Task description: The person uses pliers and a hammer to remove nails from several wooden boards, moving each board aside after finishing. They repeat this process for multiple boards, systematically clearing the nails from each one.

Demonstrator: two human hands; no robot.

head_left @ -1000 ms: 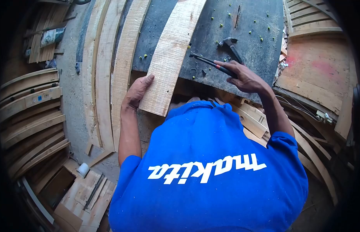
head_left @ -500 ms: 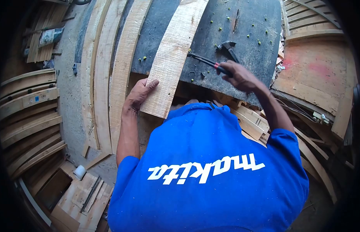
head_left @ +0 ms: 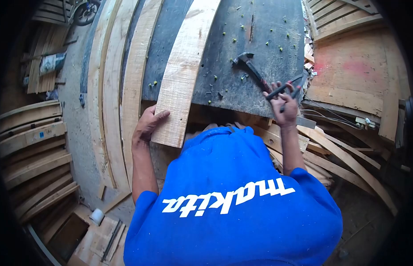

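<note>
The left hand (head_left: pixel 146 126) is pressing on the near end of a curved wooden board (head_left: pixel 182 66), fingers lying flat on its top face and thumb against the left edge — a flat hold, not a closed fist. The board is lying on a dark worktable (head_left: pixel 259 57), running from about 7 o'clock of the table's near edge up toward 12 o'clock, its near end overhanging the edge.

At 3 o'clock from the board, the right hand (head_left: pixel 284 104) is gripping a pair of pliers (head_left: pixel 286 88) — fingers wrapped around the dark handles, the tool lifted just above the table's near edge. A hammer (head_left: pixel 253 68) is lying on the table at 11 o'clock from that hand, close by it. Small green bits are scattered over the tabletop. More curved boards (head_left: pixel 113 88) are lying at 9 o'clock of the table.
</note>
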